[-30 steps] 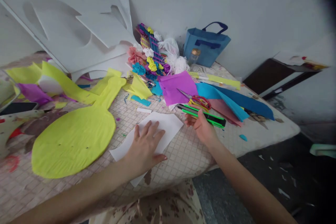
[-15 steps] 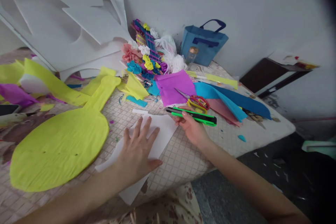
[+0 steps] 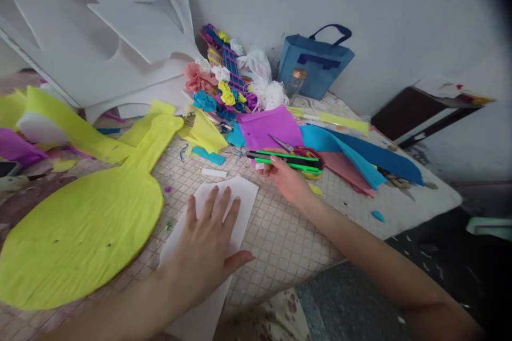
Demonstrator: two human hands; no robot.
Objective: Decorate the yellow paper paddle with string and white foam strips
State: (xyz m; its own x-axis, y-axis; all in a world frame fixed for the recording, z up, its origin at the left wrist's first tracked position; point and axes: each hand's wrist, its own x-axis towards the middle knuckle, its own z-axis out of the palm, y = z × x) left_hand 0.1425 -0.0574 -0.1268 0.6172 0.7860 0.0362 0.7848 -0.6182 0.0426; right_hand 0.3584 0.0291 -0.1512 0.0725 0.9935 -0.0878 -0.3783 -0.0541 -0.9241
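Note:
My left hand [image 3: 208, 240] lies flat on a white sheet [image 3: 244, 197], fingers spread, near the table's front edge. The sheet has a cut, angled outline, and part of it is hidden under my hand and forearm. In my right hand [image 3: 286, 178] is a green and black utility knife [image 3: 294, 160], held above the table to the right of the sheet and apart from it. Behind the knife, partly covered by it, lie scissors [image 3: 283, 143] with red and yellow handles. A narrow white strip [image 3: 214, 172] rests just beyond the sheet.
A yellow paddle-shaped piece [image 3: 88, 224] covers the left. Purple paper [image 3: 272, 128], blue paper [image 3: 340, 152] and crepe flowers [image 3: 224, 93] lie at the back. White boards [image 3: 132, 32] lean on the wall, with a blue bag [image 3: 316, 66] and jar [image 3: 296, 82] farther right.
My right hand has lifted the knife up and left, away from the sheet's edge. The white sheet has turned and sits nearer upright in view under my left hand.

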